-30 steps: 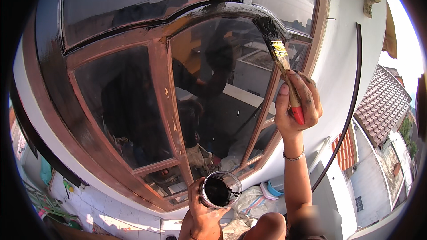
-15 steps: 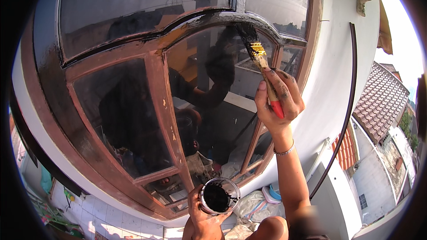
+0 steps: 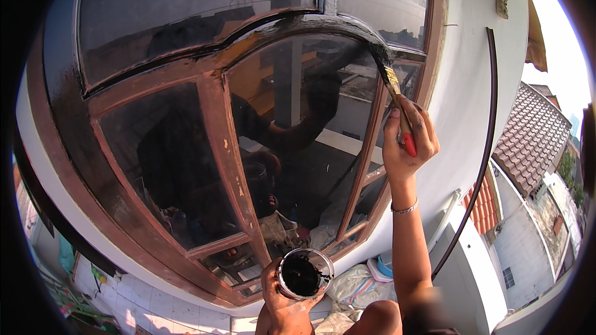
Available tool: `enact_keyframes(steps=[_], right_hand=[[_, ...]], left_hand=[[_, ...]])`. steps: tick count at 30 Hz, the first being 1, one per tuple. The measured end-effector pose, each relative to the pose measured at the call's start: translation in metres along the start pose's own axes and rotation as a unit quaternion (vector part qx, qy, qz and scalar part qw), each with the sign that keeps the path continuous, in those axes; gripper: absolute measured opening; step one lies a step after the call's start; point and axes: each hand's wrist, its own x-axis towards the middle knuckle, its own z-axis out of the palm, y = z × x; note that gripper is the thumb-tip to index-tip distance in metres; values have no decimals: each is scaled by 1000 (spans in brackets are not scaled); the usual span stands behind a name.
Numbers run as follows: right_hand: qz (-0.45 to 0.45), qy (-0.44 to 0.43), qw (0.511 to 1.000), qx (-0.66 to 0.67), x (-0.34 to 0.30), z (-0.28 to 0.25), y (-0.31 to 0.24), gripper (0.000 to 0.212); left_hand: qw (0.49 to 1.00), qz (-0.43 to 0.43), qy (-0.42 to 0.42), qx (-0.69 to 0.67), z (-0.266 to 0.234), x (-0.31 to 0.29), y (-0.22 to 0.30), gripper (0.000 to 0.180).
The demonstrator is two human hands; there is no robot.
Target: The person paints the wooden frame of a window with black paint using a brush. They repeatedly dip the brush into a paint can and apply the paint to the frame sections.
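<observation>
Raised at the right, my right hand point(image 3: 412, 130) grips a paintbrush point(image 3: 391, 77) by its wooden, red-tipped handle. Its black, paint-loaded bristles press on the right end of the curved wooden rail of the window frame point(image 3: 273, 28). Fresh black paint covers much of that rail, while the lower bars point(image 3: 217, 149) are still brown, with chipped spots. Low in the middle, my left hand point(image 3: 287, 310) is wrapped round a clear tub of black paint point(image 3: 302, 273), held with its mouth upward. Dark smears mark the fingers of my right hand.
Glass panes point(image 3: 167, 167) fill the frame and reflect my body. A white wall point(image 3: 462, 105) with a dark hanging pipe point(image 3: 487, 149) stands at the right. Below are plastic bags point(image 3: 363, 288), a blue container point(image 3: 385, 265) and a tiled floor point(image 3: 155, 304). Tiled roofs point(image 3: 532, 133) lie beyond.
My right hand has moved right and slightly down with the paintbrush, its bristles passing along the curved rail toward its right end. My left hand and the tub have hardly moved.
</observation>
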Motion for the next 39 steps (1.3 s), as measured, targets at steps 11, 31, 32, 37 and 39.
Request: enact_keyframes(steps=[11,31,32,37,39], right_hand=[[-50,24,998,25,-1,17,-12,29],[23,16,999,-36,-9,-2,9,27],[27,18,999,-38,-11,-5,13,27],[-1,35,999,-4,-9,-5,6,27],[-7,30,1000,-2,-7,-5,5,26]], left_hand=[[1000,-5,-3,21,-2,0,-2,68],[1000,-9,-9,27,-5,0,-4,72],[1000,-9,-9,27,-5,0,-3,72],[1000,-8,-7,28,-6,-3,-4,74],[1000,-5,-8,28,-6,-5,-3,74]])
